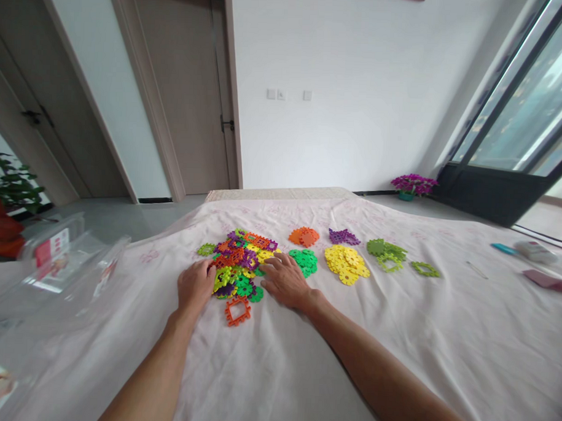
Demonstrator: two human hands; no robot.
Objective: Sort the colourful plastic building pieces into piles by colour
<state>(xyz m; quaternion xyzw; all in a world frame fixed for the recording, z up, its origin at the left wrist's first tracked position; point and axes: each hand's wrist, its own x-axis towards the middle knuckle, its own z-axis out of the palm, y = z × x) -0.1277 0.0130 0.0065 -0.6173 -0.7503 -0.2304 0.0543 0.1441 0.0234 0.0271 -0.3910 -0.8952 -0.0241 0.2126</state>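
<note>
A mixed pile of flat plastic interlocking pieces (233,255), in orange, purple, yellow and green, lies on the pale cloth. My left hand (196,284) rests against the pile's left side, fingers loosely bent, no piece visibly gripped. Over the right side is my right hand (285,279), its fingers spread and touching the pieces. An orange square frame piece (237,311) lies just in front of the pile. Sorted by colour to the right are orange pieces (304,236), green flower-shaped pieces (307,262), purple pieces (344,236), yellow pieces (346,262) and light green pieces (386,251).
Clear plastic packaging (71,264) sits at the left. A single light green square piece (425,269) lies right of the groups. Farther right are a blue item (504,249), a whitish packet (535,251) and a pink item (546,281). The cloth (465,352) is wrinkled.
</note>
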